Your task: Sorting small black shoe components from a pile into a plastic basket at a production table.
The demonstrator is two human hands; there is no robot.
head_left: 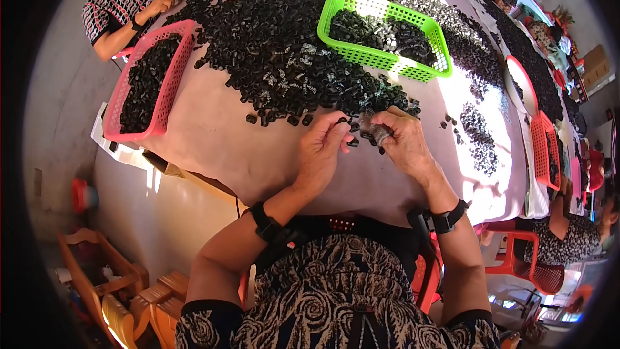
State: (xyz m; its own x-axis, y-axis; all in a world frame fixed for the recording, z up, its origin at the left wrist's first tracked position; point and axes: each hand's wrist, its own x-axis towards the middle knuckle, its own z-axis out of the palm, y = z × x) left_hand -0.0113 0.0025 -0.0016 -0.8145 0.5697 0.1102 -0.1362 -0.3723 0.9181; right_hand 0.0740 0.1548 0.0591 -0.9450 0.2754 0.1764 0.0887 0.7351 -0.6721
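My left hand (321,153) is closed, thumb and fingertips pinching a small black plastic piece (352,143) at the near edge of the pile. Close beside it, my right hand (405,142) is closed around a greyish, see-through ribbed piece (380,133), slightly blurred. The two hands nearly meet. Just beyond them spreads a big pile of small black plastic pieces (258,45) over the pale table cover (271,161). On top of the pile lie several clear, coil-like pieces (303,58).
A green basket (394,66) of black pieces stands on the pile beyond my hands. One pink basket (169,87) sits at the table's left edge, near a seated person (129,6). Red baskets (544,150) and other people line the right side. Wooden chairs (119,284) stand lower left.
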